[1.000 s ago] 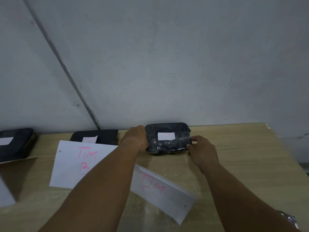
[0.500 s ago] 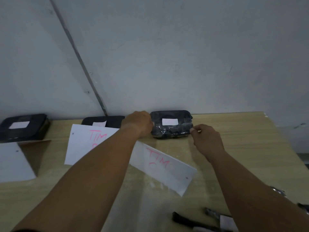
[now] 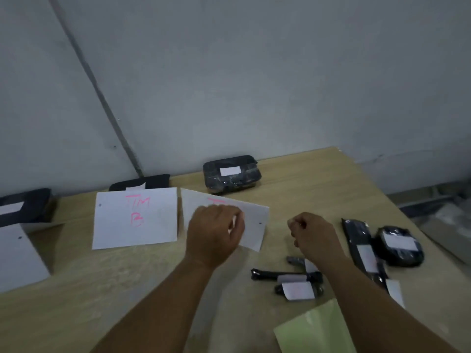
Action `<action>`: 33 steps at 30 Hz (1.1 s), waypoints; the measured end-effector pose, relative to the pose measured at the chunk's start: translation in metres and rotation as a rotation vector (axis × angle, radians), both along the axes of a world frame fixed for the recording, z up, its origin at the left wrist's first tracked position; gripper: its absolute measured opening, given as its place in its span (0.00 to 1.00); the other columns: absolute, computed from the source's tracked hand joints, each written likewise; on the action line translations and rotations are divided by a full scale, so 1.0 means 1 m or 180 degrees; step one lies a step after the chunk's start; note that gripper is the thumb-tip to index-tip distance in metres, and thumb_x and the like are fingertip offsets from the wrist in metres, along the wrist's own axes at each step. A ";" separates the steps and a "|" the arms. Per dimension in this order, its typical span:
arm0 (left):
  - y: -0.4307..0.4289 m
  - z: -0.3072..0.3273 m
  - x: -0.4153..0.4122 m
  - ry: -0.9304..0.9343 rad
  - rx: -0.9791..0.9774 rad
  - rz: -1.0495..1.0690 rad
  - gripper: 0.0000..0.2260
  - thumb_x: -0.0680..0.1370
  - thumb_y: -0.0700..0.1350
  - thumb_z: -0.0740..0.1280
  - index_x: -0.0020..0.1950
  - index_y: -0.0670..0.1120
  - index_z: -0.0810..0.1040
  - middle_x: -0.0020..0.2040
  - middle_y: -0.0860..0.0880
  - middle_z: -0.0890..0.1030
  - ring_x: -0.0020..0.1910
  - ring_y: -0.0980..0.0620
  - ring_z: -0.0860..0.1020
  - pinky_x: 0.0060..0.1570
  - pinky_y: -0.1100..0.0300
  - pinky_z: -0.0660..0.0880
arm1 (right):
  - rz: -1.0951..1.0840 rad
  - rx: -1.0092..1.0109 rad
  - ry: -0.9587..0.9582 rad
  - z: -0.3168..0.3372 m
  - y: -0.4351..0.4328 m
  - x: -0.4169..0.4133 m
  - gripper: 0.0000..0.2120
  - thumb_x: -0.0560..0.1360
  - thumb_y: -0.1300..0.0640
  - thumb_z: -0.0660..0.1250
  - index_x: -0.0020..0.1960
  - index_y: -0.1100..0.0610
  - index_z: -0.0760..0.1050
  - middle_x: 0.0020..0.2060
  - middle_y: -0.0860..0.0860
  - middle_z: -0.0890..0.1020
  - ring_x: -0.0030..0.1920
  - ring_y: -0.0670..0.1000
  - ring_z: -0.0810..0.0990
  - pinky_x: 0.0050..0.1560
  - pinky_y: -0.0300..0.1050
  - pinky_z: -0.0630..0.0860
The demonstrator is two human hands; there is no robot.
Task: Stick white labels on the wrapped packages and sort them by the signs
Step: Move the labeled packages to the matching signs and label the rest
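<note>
A black wrapped package point(image 3: 230, 174) with a white label lies by the wall, behind the sign point(image 3: 254, 225) with pink writing. Both hands are off it. My left hand point(image 3: 214, 233) hovers over that sign with curled fingers; nothing shows in its grip. My right hand point(image 3: 311, 233) is a loose fist over the table, holding nothing. Another labelled package point(image 3: 140, 183) lies behind the "TIM B" sign point(image 3: 135, 220). A third package point(image 3: 23, 205) sits at the far left behind a white sign point(image 3: 20, 256).
Right of my right arm lie labelled black packages: a round one point(image 3: 398, 247), a long flat one point(image 3: 362, 245) and thin ones point(image 3: 285, 276) nearer me. A pale green sheet point(image 3: 316, 329) lies at the wooden table's point(image 3: 305, 179) front. A grey wall backs the table.
Both hands let go of the package by the wall and pulled back towards me. The view has tilted down, so the packages on the right now show.
</note>
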State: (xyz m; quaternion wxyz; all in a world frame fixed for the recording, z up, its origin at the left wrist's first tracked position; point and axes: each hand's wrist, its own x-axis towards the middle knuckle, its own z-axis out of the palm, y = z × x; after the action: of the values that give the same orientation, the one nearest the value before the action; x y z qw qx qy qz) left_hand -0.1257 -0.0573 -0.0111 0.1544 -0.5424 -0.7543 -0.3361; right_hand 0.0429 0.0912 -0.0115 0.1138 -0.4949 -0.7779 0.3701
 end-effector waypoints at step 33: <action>-0.013 -0.064 0.117 -0.1062 -0.2339 -0.0019 0.11 0.78 0.50 0.65 0.58 0.53 0.79 0.55 0.49 0.81 0.52 0.46 0.79 0.44 0.56 0.73 | -0.0484 0.0356 -0.1343 -0.043 -0.074 0.101 0.18 0.80 0.56 0.55 0.66 0.42 0.72 0.59 0.51 0.78 0.58 0.54 0.77 0.51 0.45 0.71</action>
State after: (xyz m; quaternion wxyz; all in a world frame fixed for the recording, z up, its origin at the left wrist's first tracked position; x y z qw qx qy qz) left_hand -0.0083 -0.0702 -0.0755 -0.1754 -0.5017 -0.8374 -0.1280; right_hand 0.1438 0.0171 -0.0542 0.0035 -0.6114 -0.7643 0.2051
